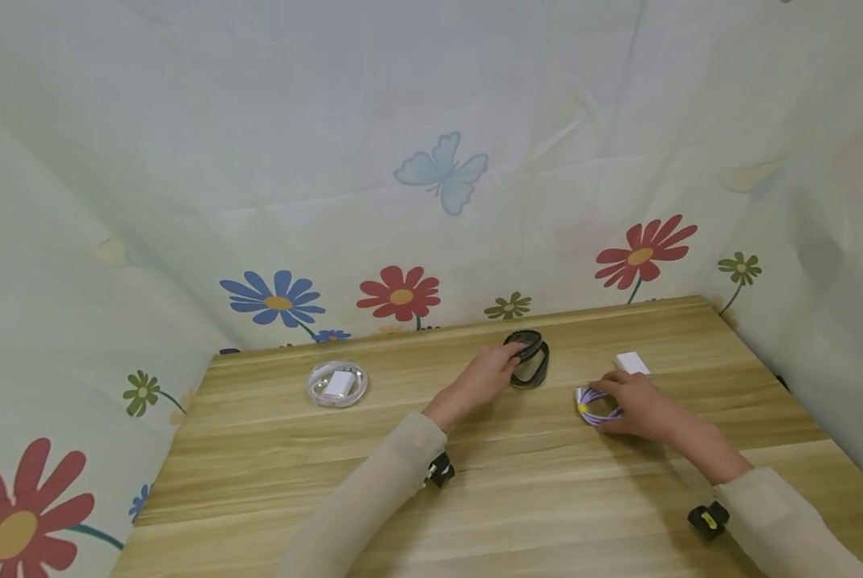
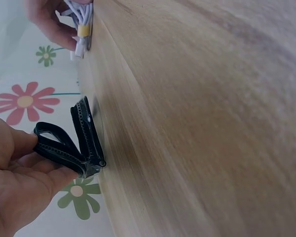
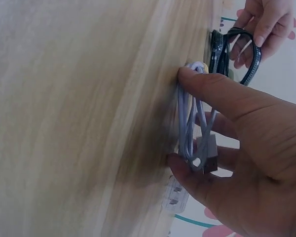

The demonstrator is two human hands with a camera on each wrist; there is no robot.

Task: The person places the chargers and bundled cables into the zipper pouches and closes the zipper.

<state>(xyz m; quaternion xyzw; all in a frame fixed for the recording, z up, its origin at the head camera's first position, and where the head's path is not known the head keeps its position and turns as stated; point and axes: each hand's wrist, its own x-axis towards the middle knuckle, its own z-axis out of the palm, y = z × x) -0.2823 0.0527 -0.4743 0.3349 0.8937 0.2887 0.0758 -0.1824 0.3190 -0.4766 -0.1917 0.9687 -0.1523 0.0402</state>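
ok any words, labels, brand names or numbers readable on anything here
None can be read.
The black zip case in the left hand: no print visible.
The coiled cable under the right hand: no print visible.
The white charger and the clear round case: any marking too small to tell.
The floral cloth: pictures only.

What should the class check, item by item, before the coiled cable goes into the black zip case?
1. Left hand holds black zip case: ok.
2. Case unzipped and lid lifted: ok.
3. Right hand grips coiled cable: ok.
4. Cable bundled by its yellow tie: ok.
5. Cable off the wooden table: not ok, resting on it.
6. Case interior empty: cannot tell.
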